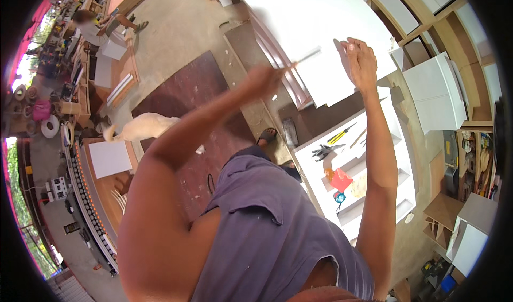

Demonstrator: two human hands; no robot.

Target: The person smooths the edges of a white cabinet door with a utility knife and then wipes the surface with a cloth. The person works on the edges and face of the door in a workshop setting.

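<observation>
Hands at work: our left hand (263, 80), blurred, closed around a thin pale stick-like tool (301, 61) pointing at the flat white painted panel (326, 80); our right hand (359, 61) pinches that panel's upper edge, fingers closed on it. Panel stands above the white bench (385, 141); we judge it stiff, light, smooth-faced, best held by its edges.

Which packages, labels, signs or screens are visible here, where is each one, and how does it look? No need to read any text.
Orange-red packet: crumpled pouch lying in a compartment of the white shelf unit, below the pliers.
Pale packet: flat and cream-coloured, just right of the orange-red one, same compartment.
No clear signs or screens show; items at the workshop's far left are too small to tell.
</observation>
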